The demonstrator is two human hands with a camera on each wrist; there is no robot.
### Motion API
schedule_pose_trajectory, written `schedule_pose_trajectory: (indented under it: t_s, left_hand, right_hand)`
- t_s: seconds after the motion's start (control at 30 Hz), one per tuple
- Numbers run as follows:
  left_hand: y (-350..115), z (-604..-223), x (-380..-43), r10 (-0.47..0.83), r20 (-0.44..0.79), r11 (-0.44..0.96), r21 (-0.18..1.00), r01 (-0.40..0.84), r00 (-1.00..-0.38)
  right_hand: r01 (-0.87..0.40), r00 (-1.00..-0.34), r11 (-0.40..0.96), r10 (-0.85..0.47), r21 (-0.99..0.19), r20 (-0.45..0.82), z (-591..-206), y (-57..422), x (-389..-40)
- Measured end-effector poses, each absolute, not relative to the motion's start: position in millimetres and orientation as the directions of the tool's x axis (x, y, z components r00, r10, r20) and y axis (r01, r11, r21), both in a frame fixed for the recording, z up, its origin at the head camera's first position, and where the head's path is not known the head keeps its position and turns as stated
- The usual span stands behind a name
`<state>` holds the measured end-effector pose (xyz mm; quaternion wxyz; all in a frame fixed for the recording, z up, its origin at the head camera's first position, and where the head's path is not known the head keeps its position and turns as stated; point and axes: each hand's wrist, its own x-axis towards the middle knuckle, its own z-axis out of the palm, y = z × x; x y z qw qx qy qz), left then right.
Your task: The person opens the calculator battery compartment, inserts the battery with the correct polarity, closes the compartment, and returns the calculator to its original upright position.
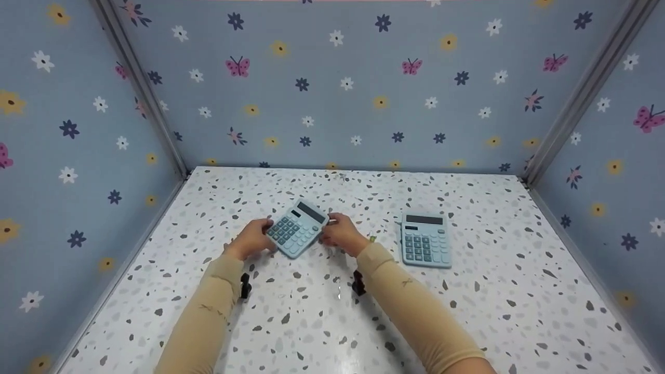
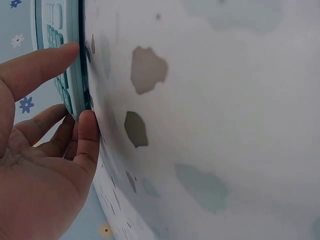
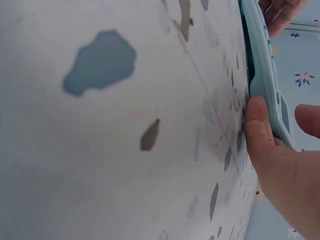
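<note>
A light blue calculator [image 1: 296, 228] with a dark display lies turned at an angle on the speckled tabletop, between both hands. My left hand [image 1: 252, 239] holds its left corner; in the left wrist view the thumb [image 2: 65, 55] lies against the calculator's side edge, with the other fingers around the corner. On the opposite side my right hand [image 1: 344, 234] grips the right edge near the display. One fingertip [image 3: 257, 110] touches the low edge in the right wrist view, beside the tabletop. A second light blue calculator [image 1: 426, 240] lies to the right, nearly straight, untouched by either hand.
The white speckled tabletop [image 1: 311, 322] is bounded by a flowered blue panel [image 1: 322, 119] at the back and similar panels at left and right. Grey metal posts [image 1: 587, 93] stand at the back corners. Dark wrist devices [image 1: 358, 283] show beside both sleeves.
</note>
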<state>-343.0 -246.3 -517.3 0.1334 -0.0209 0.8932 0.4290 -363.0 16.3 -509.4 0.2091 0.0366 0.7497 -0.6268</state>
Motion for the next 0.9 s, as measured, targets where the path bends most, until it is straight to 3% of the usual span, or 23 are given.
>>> schedule_pose_trajectory:
  t_s: [0.9]
  left_hand:
    - [-240.7, -514.0, -340.8, 0.139, -0.156, 0.703, 0.711, -0.014, -0.978]
  right_hand:
    - [0.353, -0.902, 0.283, -0.152, -0.892, -0.405, -510.1, 22.1, -368.5]
